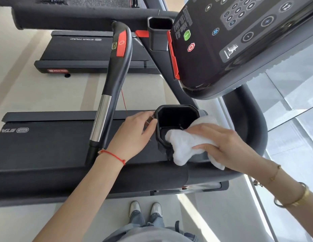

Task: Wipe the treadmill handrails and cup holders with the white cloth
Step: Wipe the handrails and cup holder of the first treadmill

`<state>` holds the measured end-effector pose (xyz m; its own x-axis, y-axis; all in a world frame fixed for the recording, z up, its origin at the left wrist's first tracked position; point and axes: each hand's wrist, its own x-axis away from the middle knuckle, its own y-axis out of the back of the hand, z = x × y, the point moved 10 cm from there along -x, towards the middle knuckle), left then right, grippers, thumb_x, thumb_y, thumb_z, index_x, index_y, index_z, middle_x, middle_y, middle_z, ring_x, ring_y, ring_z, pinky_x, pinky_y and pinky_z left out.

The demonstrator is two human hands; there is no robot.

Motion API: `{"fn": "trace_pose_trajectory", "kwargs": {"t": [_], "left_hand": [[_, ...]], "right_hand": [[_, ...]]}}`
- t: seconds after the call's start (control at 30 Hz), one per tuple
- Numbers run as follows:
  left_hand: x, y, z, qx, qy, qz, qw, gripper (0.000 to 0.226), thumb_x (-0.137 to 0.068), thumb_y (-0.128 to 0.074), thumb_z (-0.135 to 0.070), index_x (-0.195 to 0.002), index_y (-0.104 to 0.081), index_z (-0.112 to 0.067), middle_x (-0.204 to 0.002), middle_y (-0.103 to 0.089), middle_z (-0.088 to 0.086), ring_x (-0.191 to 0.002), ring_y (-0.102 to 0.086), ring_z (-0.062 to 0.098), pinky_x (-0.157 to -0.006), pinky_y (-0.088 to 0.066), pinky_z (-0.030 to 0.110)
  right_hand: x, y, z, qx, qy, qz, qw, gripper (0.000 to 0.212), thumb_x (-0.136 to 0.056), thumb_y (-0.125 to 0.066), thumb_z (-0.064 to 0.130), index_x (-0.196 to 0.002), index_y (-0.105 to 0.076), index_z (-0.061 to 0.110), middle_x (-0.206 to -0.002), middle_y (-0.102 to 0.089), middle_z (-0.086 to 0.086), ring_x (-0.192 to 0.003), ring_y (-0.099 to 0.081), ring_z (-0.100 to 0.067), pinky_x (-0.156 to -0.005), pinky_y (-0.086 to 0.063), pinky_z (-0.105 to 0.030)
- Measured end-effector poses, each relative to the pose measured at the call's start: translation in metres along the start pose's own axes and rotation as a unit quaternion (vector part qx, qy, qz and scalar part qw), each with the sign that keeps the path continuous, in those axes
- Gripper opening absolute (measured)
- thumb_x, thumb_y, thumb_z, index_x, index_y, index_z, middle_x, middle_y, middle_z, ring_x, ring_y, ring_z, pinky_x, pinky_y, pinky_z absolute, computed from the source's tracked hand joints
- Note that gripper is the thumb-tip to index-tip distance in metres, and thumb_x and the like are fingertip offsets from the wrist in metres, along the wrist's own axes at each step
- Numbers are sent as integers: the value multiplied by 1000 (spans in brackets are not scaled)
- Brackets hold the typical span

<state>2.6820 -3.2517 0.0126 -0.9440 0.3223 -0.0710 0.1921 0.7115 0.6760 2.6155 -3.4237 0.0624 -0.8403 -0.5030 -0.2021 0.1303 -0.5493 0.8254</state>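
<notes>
A black cup holder [176,117] sits below the treadmill console, near the middle of the head view. My right hand [227,145] holds the white cloth [183,145] and presses it over the holder's near rim, with part of the cloth hanging into the cup. My left hand [134,135] grips the holder's left wall, thumb and fingertips at its rim. The curved black handrail [115,72] with a red pad and a chrome section rises to the left of the holder. A second cup holder [159,32] sits farther away at the top.
The console [239,41] with buttons overhangs at the upper right. The treadmill belt [47,145] lies under my left arm, and another treadmill [93,51] stands beyond. A grey side rail [257,130] curves at the right beside a glass wall. My shoes [145,208] stand on the floor.
</notes>
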Motion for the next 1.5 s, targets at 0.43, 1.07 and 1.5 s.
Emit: {"fn": "trace_pose_trajectory", "kwargs": {"t": [0.43,1.07,1.5], "left_hand": [[-1,0,5,-13,12,0,1000,23,-98,-44,-30,-112,-61,-24,-93,-63,-10,-83,-62,13,-78,-54,43],[-2,1,1,-9,23,9,1000,43,-94,-45,-47,-128,-58,-23,-108,-64,-9,-97,-62,11,-88,-53,39],[-4,-1,-2,-11,5,1,1000,42,-93,-49,-47,-123,-61,-22,-104,-65,-10,-92,-62,6,-86,-54,31]], "right_hand": [[-88,-29,-21,195,-39,27,980,41,-100,-49,29,-138,-50,14,-122,-61,-8,-107,-56,-30,-94,-41,-37],[-52,-15,-59,-3,-204,-20,979,48,-100,-47,26,-147,-35,27,-139,-43,-3,-117,-49,-23,-86,-32,-21],[-36,-22,-74,-37,-326,-23,944,50,-100,-45,23,-145,-26,17,-127,-52,-15,-94,-55,-27,-69,-39,-29]]}}
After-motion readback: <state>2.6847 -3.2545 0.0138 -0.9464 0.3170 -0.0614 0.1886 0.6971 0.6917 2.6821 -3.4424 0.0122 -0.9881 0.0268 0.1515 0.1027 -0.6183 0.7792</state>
